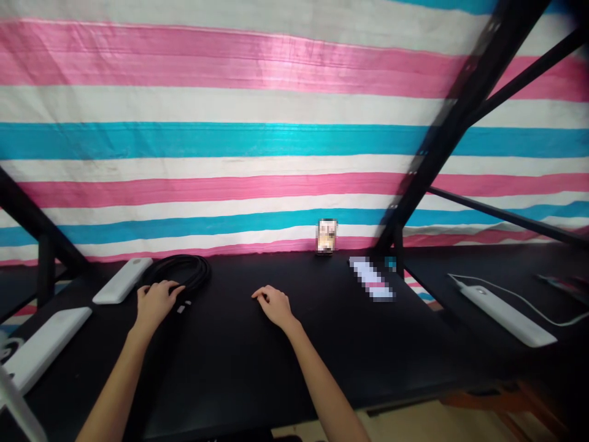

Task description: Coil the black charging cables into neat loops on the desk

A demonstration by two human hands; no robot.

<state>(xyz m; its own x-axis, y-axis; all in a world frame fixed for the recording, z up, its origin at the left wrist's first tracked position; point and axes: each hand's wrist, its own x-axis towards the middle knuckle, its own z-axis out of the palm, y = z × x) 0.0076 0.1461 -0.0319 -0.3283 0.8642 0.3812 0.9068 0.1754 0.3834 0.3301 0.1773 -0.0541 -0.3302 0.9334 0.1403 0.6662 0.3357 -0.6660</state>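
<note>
My left hand (156,301) rests on the black table (239,350) at the near edge of a coiled black cable (180,272). Its fingers curl over the coil and touch it near the cable's small plug end (182,307). My right hand (273,304) lies palm down on the bare tabletop to the right, fingers loosely bent and pointing left, with nothing in it. About a hand's width of table separates the two hands.
Two white power banks (123,280) (43,347) lie at the left. A third (506,316) with a white wire lies at the right. A small upright card (327,236) and a flat packet (372,279) sit near the striped tarp (257,123). Black frame bars (442,147) cross at the right.
</note>
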